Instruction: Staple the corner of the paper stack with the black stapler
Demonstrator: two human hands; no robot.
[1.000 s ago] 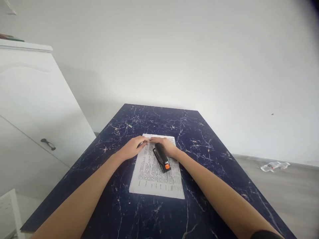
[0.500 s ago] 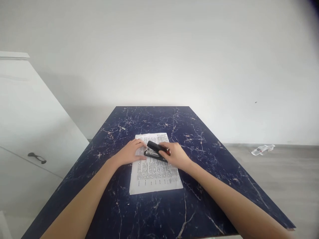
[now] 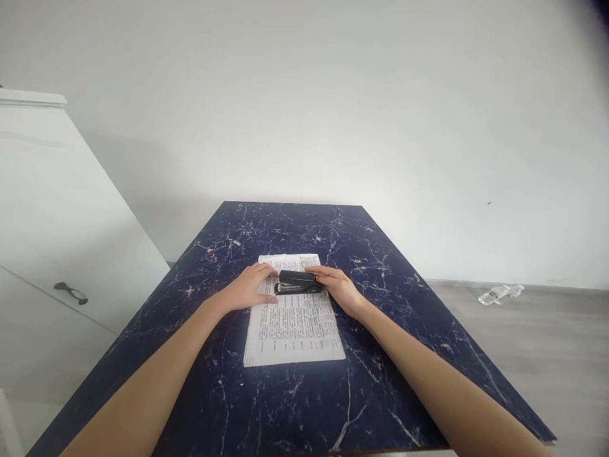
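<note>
A black stapler (image 3: 299, 287) with an orange part at its rear lies flat across the upper half of a printed paper stack (image 3: 290, 333). My right hand (image 3: 341, 291) is at the stapler's rear end, with fingers and thumb on both sides of it. My left hand (image 3: 250, 289) rests on the paper's left edge. Its thumb and fingers are spread around the stapler's front end, apparently without gripping it.
Beneath the paper is a dark blue marbled table (image 3: 280, 412). A small pale scrap (image 3: 236, 242) lies near its far left edge. A white cabinet (image 3: 61, 209) stands left. Clear plastic packaging (image 3: 500, 294) lies on the floor at right.
The stapler has turned from a slant to lie nearly level across the paper. My right hand has shifted slightly up, its fingers straighter at the stapler's rear. My left hand barely moved.
</note>
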